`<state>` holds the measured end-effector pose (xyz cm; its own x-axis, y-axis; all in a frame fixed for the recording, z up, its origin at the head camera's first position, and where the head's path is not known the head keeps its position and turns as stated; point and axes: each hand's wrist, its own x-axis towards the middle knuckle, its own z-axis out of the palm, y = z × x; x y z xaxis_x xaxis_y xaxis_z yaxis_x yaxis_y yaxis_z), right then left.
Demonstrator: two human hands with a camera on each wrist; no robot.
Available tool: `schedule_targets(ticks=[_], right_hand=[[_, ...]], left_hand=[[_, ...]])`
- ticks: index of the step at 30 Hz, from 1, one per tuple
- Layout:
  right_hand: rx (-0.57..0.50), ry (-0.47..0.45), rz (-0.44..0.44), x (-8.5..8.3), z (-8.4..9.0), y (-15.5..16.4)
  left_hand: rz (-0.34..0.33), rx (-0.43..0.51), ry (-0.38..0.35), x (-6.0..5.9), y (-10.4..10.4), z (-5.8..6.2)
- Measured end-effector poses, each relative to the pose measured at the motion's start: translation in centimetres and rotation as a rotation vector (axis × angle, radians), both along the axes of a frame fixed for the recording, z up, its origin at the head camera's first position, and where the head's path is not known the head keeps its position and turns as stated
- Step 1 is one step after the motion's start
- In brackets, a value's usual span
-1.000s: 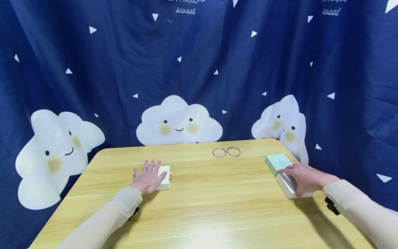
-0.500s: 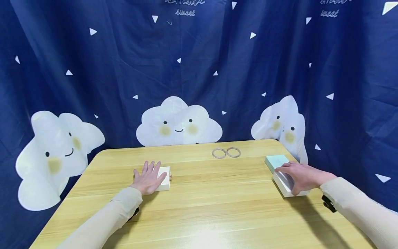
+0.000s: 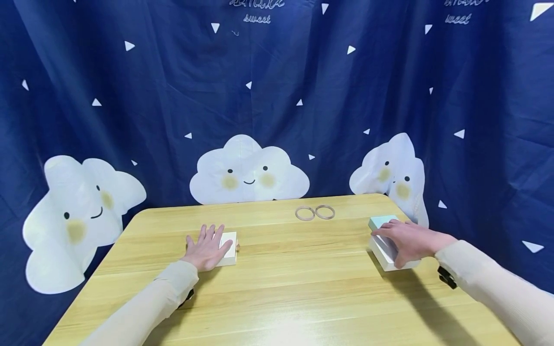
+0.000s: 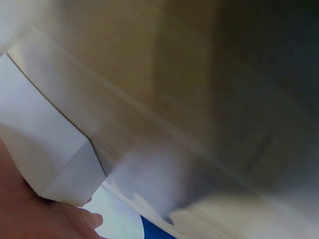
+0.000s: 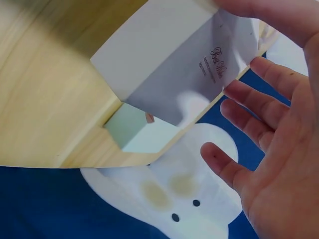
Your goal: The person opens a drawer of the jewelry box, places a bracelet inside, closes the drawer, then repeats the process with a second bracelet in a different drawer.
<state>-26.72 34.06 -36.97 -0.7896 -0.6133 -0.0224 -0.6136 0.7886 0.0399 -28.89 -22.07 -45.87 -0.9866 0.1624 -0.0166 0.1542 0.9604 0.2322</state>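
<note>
My left hand (image 3: 207, 247) lies flat, fingers straight, on a small white box (image 3: 231, 246) left of the table's middle. The left wrist view shows that box (image 4: 40, 144) close up with my palm (image 4: 30, 216) at its edge. My right hand (image 3: 409, 240) holds a larger white box (image 3: 383, 258) near the right edge, thumb at its near side and fingers over the top. In the right wrist view this printed box (image 5: 169, 69) overlaps a mint-green box (image 5: 132, 132), with my fingers (image 5: 249, 124) spread beyond it. The mint box (image 3: 378, 221) sits just behind.
Two thin rings (image 3: 305, 213) (image 3: 325, 211) lie side by side near the far edge of the wooden table (image 3: 281, 288). A dark blue curtain with white clouds (image 3: 248, 170) hangs close behind and around the table.
My right hand has moved the larger white box leftward and slightly away from the table's right edge, closer against the mint box. The left hand has stayed still.
</note>
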Motion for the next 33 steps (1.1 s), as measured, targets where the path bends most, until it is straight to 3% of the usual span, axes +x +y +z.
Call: schedule_targets(ticks=[9,17,33], right_hand=[[0.027,0.008,0.010,-0.3,0.6,-1.9],[0.022,0.021,0.035,-0.6,1.2,-3.5],[0.025,-0.039,0.036,-1.9,1.6,-6.7]], left_hand=[[-0.003,0.009,-0.013,0.2,0.0,0.2],[-0.002,-0.001,-0.012,-0.1,-0.1,-0.3],[0.006,0.010,-0.018,-0.8,-0.5,-1.4]])
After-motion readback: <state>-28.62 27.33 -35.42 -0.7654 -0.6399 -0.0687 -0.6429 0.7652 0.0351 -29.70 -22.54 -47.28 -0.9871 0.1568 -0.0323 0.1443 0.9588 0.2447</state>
